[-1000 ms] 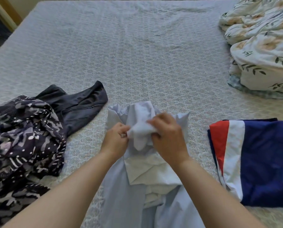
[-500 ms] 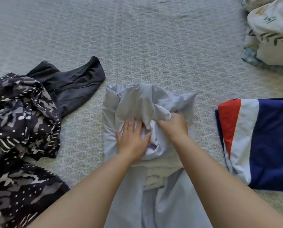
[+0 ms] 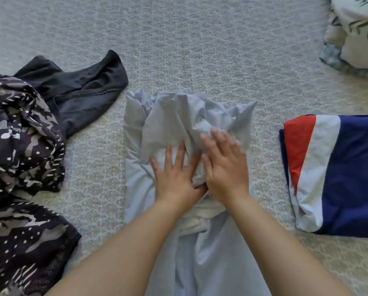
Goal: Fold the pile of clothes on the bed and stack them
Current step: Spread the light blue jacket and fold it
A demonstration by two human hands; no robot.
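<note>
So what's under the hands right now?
Both hands, left and right, press flat on the pale blue garment; a cream layer peeks out below. Anything beneath them is covered.

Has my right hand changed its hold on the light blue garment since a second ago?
Yes. The right hand has let go of the bunched cloth and now lies flat on the light blue garment, beside the left hand.

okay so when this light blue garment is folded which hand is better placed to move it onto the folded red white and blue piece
Right, probably. The right hand lies on the light blue garment's side nearer the folded piece; the left hand would have to cross over.
</note>
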